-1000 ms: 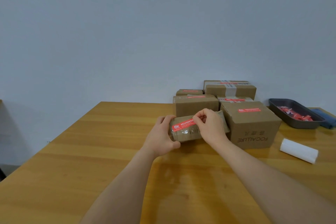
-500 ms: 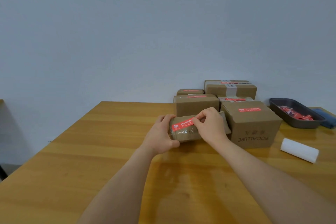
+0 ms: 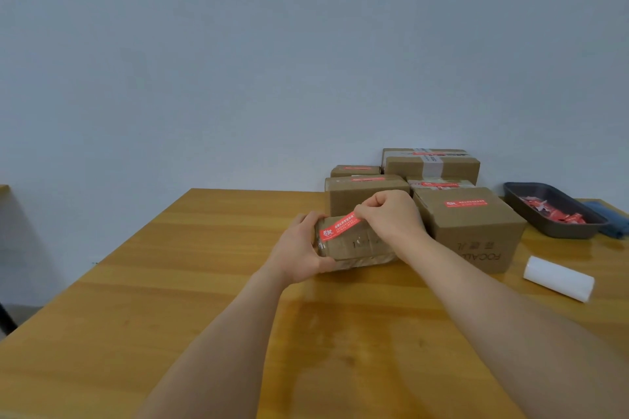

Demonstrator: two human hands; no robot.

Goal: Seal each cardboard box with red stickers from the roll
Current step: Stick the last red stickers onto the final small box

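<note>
A small flat cardboard box [image 3: 360, 245] rests on the wooden table [image 3: 170, 282], tilted toward me. My left hand [image 3: 299, 248] grips its left end. A red sticker [image 3: 340, 226] lies across the box's upper left part, its left end stuck down and its right end raised. My right hand [image 3: 391, 219] pinches that raised end between thumb and fingers. A white roll [image 3: 558, 278] lies on the table to the right, apart from both hands.
Several larger cardboard boxes [image 3: 469, 224] with red stickers stand stacked behind and right of the small box, against the wall. A dark tray [image 3: 520, 192] holding red scraps sits at the far right, with a blue cloth [image 3: 612, 218] beside it.
My right hand has lifted the right end of the red sticker up off the box, so it now slants upward. My left hand holds the box as before.
</note>
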